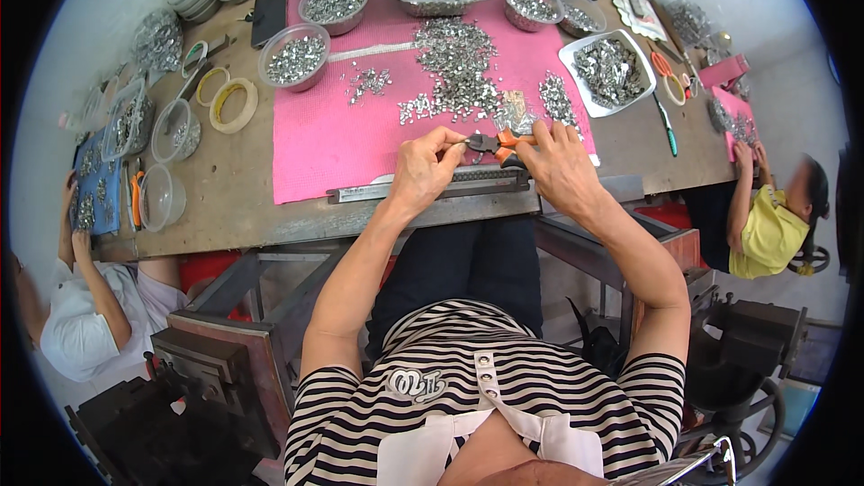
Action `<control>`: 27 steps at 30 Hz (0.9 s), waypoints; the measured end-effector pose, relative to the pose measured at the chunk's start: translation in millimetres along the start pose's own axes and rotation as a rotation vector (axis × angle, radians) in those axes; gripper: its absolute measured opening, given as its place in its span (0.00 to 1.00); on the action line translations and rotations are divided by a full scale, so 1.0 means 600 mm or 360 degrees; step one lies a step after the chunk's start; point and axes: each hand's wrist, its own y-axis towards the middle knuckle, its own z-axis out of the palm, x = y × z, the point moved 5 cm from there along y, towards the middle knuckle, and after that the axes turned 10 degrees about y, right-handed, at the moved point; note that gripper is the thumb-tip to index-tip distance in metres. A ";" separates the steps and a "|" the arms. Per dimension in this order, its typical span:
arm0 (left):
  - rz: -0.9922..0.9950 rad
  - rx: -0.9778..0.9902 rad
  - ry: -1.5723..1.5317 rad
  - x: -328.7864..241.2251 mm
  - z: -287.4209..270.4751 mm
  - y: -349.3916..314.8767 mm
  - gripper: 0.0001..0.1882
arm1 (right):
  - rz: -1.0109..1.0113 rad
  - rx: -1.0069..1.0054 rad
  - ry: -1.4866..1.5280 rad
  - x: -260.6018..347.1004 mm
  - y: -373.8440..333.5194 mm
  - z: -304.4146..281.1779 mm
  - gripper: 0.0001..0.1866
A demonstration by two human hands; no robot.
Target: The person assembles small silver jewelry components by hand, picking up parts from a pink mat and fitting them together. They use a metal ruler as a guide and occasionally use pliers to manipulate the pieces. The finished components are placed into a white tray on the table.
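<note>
My right hand (565, 166) is wrapped round the handles of a pair of pliers (483, 142) with orange and black grips. Its dark jaws point left, toward my left hand (421, 169). The thumb and forefinger of that hand are pinched together right at the jaw tips, on something too small to make out. Both hands are above the front edge of a pink mat (310, 148). Just beyond them, small silver metal pieces (459, 81) lie in a long heap, with smaller groups to either side.
A metal rail (432, 185) runs along the table's front edge. Tubs of metal pieces, including a large clear tub (438, 7) and a white tray (576, 58), stand behind and to the right. Tape rolls (233, 106) lie at left. A person works at each side.
</note>
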 end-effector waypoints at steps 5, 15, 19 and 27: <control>0.0170 -0.0122 0.0311 -0.014 0.004 -0.003 0.08 | -0.0004 0.0003 0.0283 -0.017 -0.008 0.006 0.10; 0.0512 -0.0458 0.0399 -0.036 0.004 -0.013 0.06 | 0.0335 -0.0509 0.0845 -0.196 0.285 -0.062 0.16; 0.0495 -0.0472 0.0457 -0.036 -0.001 -0.011 0.05 | 0.0601 -0.0366 0.0643 -0.307 0.470 -0.026 0.20; 0.0536 -0.0490 0.0472 -0.025 -0.009 -0.009 0.05 | 0.0439 -0.0791 0.0938 -0.237 0.269 -0.059 0.15</control>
